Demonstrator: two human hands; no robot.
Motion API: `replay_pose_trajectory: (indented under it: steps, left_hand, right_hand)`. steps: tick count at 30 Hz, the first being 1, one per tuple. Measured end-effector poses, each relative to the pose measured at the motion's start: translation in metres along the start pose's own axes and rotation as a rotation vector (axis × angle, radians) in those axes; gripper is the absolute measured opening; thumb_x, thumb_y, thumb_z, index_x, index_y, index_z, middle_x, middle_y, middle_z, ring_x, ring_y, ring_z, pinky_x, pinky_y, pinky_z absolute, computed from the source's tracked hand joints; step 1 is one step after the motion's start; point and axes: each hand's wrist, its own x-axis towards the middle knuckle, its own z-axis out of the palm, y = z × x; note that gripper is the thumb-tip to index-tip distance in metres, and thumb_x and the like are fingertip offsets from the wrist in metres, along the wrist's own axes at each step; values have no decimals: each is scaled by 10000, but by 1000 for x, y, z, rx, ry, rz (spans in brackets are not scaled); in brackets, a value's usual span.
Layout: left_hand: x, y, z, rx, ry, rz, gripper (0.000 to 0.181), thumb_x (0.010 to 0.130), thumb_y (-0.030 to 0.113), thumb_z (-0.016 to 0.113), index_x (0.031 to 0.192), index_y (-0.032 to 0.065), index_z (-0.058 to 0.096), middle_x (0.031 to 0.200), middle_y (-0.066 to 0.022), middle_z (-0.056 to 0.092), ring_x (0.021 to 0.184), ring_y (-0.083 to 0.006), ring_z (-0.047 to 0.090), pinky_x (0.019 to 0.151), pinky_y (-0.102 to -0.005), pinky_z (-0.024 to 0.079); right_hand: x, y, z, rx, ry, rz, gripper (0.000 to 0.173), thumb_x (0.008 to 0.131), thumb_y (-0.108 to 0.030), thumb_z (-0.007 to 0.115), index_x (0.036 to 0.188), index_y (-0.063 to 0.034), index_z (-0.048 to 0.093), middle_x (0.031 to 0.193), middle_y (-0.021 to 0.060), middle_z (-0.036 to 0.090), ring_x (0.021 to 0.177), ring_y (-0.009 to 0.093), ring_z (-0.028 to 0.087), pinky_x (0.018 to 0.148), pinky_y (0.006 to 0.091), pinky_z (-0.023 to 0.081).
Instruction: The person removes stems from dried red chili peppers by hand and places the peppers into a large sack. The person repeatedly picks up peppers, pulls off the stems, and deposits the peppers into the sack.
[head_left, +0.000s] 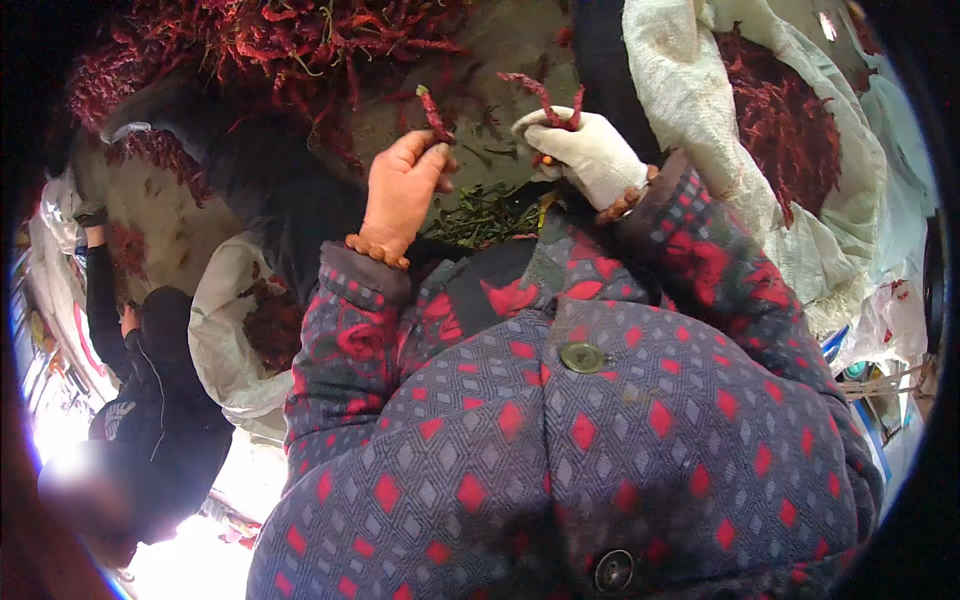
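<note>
My bare left hand (405, 184) pinches one dried red chili pepper (433, 112) between thumb and fingers, its pale green end pointing up. Opposite it, my right hand (589, 157) wears a white knit glove and grips a few wrinkled dried red chilies (551, 106). Two of their ends stick up above the fingers, and some red shows under the palm. The two hands are a short way apart. Below and between them lies a pile of green chili stems (480, 214), partly hidden by my jacket.
A large heap of dried red chilies (300, 41) spreads across the far left. On the right stands a white woven sack (679, 82) with dried chilies (787, 127) inside; a smaller white sack (214, 322) is at left. Beside that, a person in dark clothes (172, 390) reaches toward scattered chilies.
</note>
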Motion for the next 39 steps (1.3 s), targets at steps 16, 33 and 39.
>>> replay_pose_trajectory:
  steps: [16, 33, 39]
  left_hand:
    - [-8, 18, 23, 395, -366, 407, 327, 885, 276, 440, 831, -27, 553, 681, -86, 508, 633, -132, 467, 589, -278, 388]
    - [-43, 1, -21, 305, -473, 63, 158, 848, 143, 472, 784, 2, 504, 651, -25, 467, 618, -97, 431, 577, -256, 392]
    - [-32, 6, -6, 112, -548, 19, 228, 856, 236, 481, 841, 12, 519, 721, -28, 517, 653, -114, 482, 604, -255, 408]
  right_hand:
    - [-13, -12, 8, -591, -345, 76, 244, 784, -277, 550, 813, -42, 611, 627, -10, 550, 605, 64, 490, 569, 231, 393]
    - [-13, 0, 5, -437, -599, 220, 179, 744, -218, 584, 758, -40, 597, 588, -31, 513, 543, 58, 448, 506, 220, 353]
    - [-9, 3, 2, -410, -506, 190, 191, 747, -232, 582, 774, -45, 605, 589, -33, 512, 535, 55, 437, 500, 217, 345]
